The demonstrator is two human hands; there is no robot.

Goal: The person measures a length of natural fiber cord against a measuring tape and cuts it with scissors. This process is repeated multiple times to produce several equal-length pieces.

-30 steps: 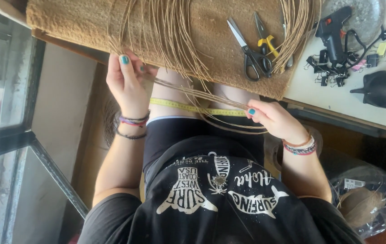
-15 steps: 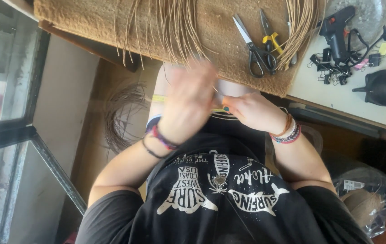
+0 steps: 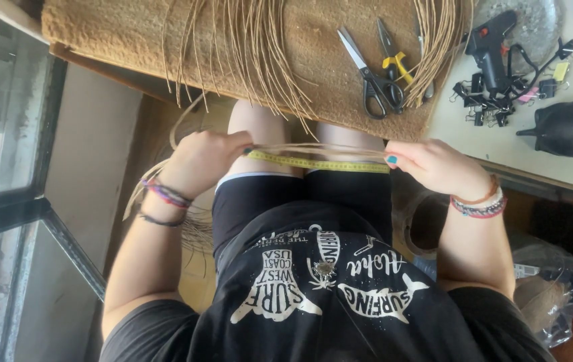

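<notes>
Both hands have spread apart since 0.5 s ago, when they were bunched together and blurred over the lap; now the tape is pulled out straight btwn them.

Left hand (image 3: 200, 161): fist closed on one end of the yellow tape (image 3: 320, 163) plus a few cane strands (image 3: 320, 149), 2-3 as far as I can tell. Right hand (image 3: 437, 166): fingers curled shut, pinching the other end of tape and the same strands; teal nail shows at the tip. Tape runs level across both thighs, just below the mat edge, strands lying right above it, nearly touching.

Counts:
- 1 tape, stretched.
- 2 bundles of cane on the mat (image 3: 119, 33): big one (image 3: 246, 60) fanning off the near edge, smaller one (image 3: 437, 40) at right. More loose cane hangs beside the left wrist, low down.
- 1 scissors (image 3: 370, 74), black handles, on mat.
- 1 pliers (image 3: 393, 60), yellow grips, just beside scissors, touching the right bundle.
- 1 black glue gun (image 3: 487, 47) on the white table (image 3: 554, 161), cord trailing.
- Binder clips (image 3: 484, 107): black cluster near gun, too small to count exactly.
- 1 dark round vessel (image 3: 571, 127) w/ metal rim, lying at table's right edge.
- Bracelets: several on each wrist, exact no. unclear.
- 1 plastic bag (image 3: 554, 295) on the floor, lower right.
</notes>
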